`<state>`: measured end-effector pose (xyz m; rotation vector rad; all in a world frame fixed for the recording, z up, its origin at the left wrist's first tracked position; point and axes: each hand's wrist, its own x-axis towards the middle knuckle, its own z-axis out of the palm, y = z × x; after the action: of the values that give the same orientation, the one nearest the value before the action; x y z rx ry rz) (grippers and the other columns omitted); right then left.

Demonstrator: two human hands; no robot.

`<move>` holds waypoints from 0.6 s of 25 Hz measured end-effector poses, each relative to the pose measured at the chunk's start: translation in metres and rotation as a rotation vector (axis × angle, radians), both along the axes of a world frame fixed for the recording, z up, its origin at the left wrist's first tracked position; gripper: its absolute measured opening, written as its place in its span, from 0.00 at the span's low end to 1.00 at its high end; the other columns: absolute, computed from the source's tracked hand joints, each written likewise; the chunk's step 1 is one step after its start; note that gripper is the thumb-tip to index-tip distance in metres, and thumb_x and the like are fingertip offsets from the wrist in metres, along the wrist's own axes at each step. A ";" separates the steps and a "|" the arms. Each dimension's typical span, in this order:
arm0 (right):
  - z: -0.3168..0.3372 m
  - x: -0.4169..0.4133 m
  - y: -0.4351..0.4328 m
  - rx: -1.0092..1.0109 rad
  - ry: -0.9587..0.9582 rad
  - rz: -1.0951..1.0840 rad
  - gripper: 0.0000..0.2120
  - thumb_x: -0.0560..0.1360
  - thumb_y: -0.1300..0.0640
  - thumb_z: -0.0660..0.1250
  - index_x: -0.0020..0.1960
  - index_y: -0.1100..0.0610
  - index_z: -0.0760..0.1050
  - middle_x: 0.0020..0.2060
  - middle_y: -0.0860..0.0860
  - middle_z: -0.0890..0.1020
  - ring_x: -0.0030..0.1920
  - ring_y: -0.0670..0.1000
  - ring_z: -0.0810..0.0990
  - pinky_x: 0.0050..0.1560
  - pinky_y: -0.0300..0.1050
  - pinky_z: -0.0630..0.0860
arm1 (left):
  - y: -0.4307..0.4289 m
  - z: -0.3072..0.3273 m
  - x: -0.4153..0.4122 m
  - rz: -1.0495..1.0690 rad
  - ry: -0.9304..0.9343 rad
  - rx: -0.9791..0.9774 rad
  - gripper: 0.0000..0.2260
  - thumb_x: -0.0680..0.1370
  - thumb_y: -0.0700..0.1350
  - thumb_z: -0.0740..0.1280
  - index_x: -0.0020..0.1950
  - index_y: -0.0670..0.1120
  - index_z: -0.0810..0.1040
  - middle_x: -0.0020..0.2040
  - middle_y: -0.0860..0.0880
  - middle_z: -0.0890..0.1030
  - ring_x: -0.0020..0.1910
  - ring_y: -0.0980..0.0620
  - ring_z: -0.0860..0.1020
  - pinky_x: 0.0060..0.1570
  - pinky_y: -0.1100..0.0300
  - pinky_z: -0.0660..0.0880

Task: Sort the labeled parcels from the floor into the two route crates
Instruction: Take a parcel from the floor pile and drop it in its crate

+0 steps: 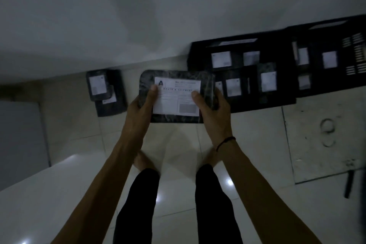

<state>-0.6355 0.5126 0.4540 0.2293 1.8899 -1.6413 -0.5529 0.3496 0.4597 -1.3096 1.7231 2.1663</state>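
I hold a dark plastic-wrapped parcel (207, 83) flat in front of me, its white label marked with a big "A". My left hand (141, 103) grips its left edge, thumb on the label. My right hand (210, 105) grips its right edge, thumb on the label too. Two dark labeled parcels (99, 85) lie stacked on the floor by the wall at the left. A black crate (200, 53) stands right of the held parcel with several labeled parcels inside. A second black crate (352, 77) with slotted walls stands further right, also holding labeled parcels.
A white wall (138, 16) runs behind the crates and floor parcels. The floor is glossy pale tile (257, 154). A scuffed grey floor panel (320, 134) lies at the right. My legs and bare feet are below the parcel. The scene is dim.
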 end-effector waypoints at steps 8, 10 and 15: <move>-0.041 -0.067 0.203 0.096 -0.240 0.025 0.20 0.73 0.54 0.73 0.63 0.49 0.73 0.57 0.43 0.80 0.58 0.44 0.79 0.56 0.41 0.79 | 0.165 -0.048 -0.090 -0.004 -0.290 0.094 0.20 0.79 0.58 0.64 0.59 0.43 0.79 0.52 0.45 0.84 0.52 0.48 0.82 0.48 0.59 0.78; -0.062 -0.090 0.234 0.113 -0.301 0.040 0.17 0.73 0.56 0.73 0.59 0.50 0.72 0.53 0.43 0.81 0.54 0.43 0.81 0.49 0.38 0.80 | 0.187 -0.078 -0.122 -0.006 -0.274 0.085 0.18 0.80 0.53 0.65 0.61 0.40 0.78 0.52 0.44 0.83 0.48 0.50 0.82 0.44 0.61 0.78; -0.127 -0.143 0.264 0.078 -0.462 -0.105 0.18 0.71 0.56 0.75 0.57 0.55 0.74 0.56 0.55 0.81 0.53 0.51 0.83 0.48 0.44 0.82 | 0.218 -0.145 -0.210 -0.075 -0.238 0.192 0.10 0.81 0.51 0.64 0.59 0.49 0.78 0.51 0.49 0.83 0.48 0.49 0.82 0.38 0.58 0.79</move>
<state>-0.7789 0.7771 0.3268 0.6880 1.6068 -1.4274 -0.7626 0.5676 0.3145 -1.3638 1.4150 1.9854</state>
